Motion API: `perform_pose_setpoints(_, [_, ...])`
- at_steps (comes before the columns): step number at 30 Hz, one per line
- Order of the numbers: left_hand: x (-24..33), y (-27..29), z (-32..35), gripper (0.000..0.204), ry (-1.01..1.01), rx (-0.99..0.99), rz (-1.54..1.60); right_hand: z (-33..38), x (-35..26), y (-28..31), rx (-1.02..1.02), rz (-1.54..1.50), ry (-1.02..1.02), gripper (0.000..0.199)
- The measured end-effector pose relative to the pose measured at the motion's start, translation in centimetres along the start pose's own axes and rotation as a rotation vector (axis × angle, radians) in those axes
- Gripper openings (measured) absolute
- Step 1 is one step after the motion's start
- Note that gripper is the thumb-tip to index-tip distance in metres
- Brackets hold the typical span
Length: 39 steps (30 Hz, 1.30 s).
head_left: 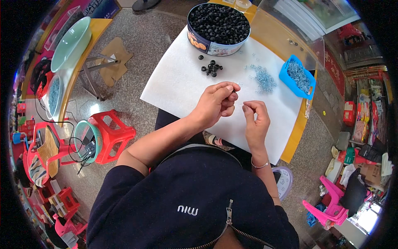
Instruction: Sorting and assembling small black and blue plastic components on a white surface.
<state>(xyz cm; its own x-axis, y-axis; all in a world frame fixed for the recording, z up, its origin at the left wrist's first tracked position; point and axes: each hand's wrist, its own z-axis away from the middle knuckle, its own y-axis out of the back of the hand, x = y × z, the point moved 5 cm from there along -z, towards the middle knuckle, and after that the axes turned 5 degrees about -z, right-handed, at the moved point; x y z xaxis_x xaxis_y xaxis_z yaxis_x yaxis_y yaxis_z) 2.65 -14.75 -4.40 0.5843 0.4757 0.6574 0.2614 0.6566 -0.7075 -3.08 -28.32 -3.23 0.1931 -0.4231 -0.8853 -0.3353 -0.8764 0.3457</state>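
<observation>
Both hands' grips pinch tiny parts over white sheet [178,83], bead tin [218,29] beyond.

Black beads [219,23] fill a round tin [199,40] with a dark blue wall and orange pictures; a few more black beads [212,67] dot the white sheet [174,83]. Pale blue-silver bits [262,77] lie loose and in a bright blue tray [286,79]. The tabletop [296,133] is yellow, the stool [111,133] red, the jacket [166,203] navy.
</observation>
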Motion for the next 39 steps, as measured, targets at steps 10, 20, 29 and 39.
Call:
perform_pose_setpoints(10, [0.0, -0.5, 0.1, 0.033, 0.040, -0.148, 0.088, -0.7, -2.0, 0.5, 0.047, -0.025, 0.061, 0.009])
perform_pose_setpoints(20, [-2.7, 0.7, -1.2, 0.035, 0.055, -0.139, -0.071, -2.6, -3.3, -0.9, -0.087, 0.160, 0.224, 0.027])
perform_pose_setpoints(29, [-1.5, 1.3, -0.5, 0.037, 0.118, -0.064, -0.234, -12.5, -1.6, 4.9, 0.202, 0.232, 0.216, 0.014])
perform_pose_setpoints(39, [3.8, 5.8, 0.7, 0.025, -0.650, 0.480, -1.255, -21.0, 1.6, 9.7, 0.293, 0.492, 0.362, 0.017])
